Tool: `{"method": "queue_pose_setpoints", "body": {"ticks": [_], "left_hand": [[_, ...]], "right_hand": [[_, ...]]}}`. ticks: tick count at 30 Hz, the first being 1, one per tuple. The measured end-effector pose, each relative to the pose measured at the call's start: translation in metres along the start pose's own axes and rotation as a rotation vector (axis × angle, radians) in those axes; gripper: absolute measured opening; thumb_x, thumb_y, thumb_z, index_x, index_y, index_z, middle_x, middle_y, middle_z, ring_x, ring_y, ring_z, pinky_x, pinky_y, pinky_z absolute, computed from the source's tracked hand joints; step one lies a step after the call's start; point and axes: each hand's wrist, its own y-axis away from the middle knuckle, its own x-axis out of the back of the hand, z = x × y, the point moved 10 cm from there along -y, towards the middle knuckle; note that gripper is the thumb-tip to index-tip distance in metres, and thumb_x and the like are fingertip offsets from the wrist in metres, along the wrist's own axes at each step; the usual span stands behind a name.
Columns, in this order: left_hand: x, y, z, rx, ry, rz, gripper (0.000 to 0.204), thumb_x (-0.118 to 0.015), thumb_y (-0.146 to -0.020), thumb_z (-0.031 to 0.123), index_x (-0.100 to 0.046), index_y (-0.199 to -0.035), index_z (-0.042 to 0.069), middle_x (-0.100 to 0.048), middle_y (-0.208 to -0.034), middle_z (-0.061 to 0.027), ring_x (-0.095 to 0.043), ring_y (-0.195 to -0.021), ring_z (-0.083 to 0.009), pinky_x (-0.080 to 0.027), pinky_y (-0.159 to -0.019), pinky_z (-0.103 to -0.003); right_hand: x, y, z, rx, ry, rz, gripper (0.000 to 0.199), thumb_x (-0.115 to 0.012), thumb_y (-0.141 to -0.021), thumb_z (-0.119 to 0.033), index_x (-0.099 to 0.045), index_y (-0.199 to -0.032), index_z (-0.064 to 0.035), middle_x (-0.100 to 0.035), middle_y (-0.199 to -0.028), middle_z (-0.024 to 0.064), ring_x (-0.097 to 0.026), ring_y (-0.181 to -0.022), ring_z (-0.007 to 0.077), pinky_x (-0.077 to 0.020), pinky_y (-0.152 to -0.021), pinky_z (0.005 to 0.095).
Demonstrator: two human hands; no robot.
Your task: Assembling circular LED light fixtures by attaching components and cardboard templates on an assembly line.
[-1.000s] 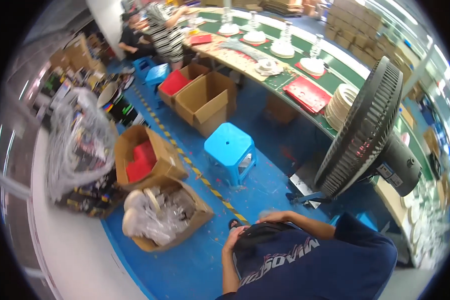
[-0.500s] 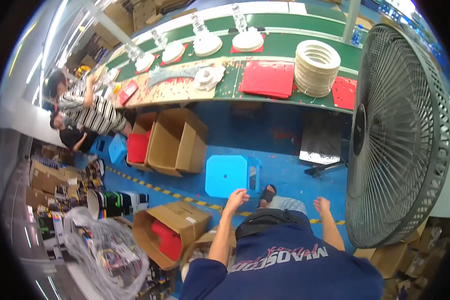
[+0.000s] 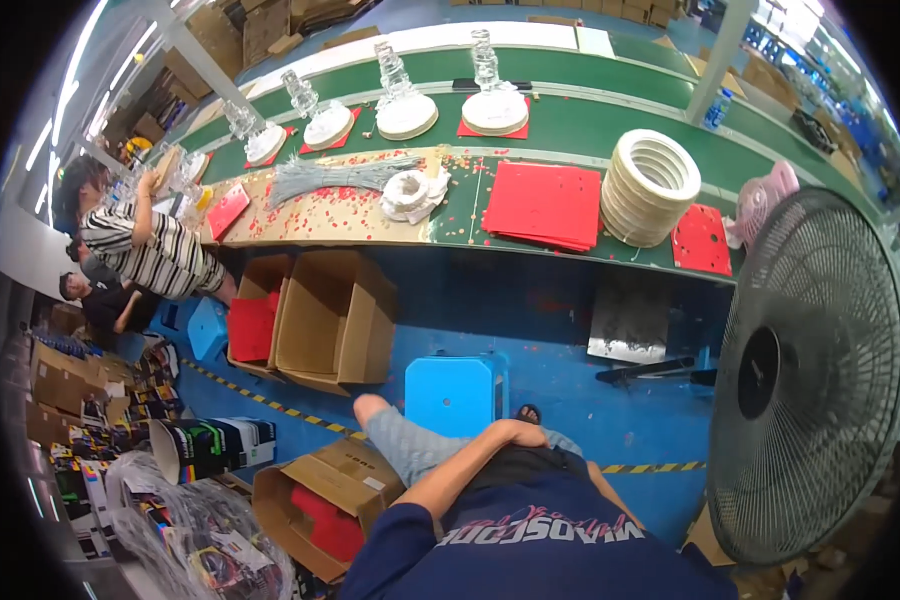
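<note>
One bright blue stool (image 3: 455, 390), roughly square-topped

My left hand (image 3: 520, 432) is by the dark bag (image 3: 515, 468) at my waist. From it, a blue stool (image 3: 440, 385) stands at ten o'clock, red sheets (image 3: 542, 200) at twelve, stacked cream rings (image 3: 635, 205) at one, a black fan (image 3: 820, 370) at three.
</note>
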Motion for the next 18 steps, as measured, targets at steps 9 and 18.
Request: {"method": "queue_pose_setpoints", "body": {"ticks": [9,18], "left_hand": [[0.122,0.158,-0.035,0.005,0.258,0.229,0.059,-0.038,-0.102,0.05,-0.06,-0.134,0.006,-0.054,-0.143,-0.0186,-0.046,-0.137,-0.0351,-0.035,-0.113,-0.043],[0.266,0.207,-0.14,-0.344,0.192,0.221,0.059,-0.038,-0.103,0.052,-0.062,-0.131,0.006,-0.061,-0.134,-0.0197,-0.054,-0.128,-0.0373,-0.039,-0.11,-0.044]], "right_hand": [[-0.03,-0.011,-0.184,-0.191,0.168,-0.007,0.034,-0.051,-0.095,-0.025,-0.067,-0.121,-0.0092,-0.074,-0.103,0.0103,-0.071,-0.088,0.0219,-0.0518,-0.066,0.0349],[-0.234,-0.016,-0.559,0.143,0.686,-0.3,0.035,-0.056,-0.098,-0.031,-0.068,-0.118,-0.0047,-0.075,-0.098,0.0114,-0.07,-0.079,0.0204,-0.0544,-0.068,0.034]]}}
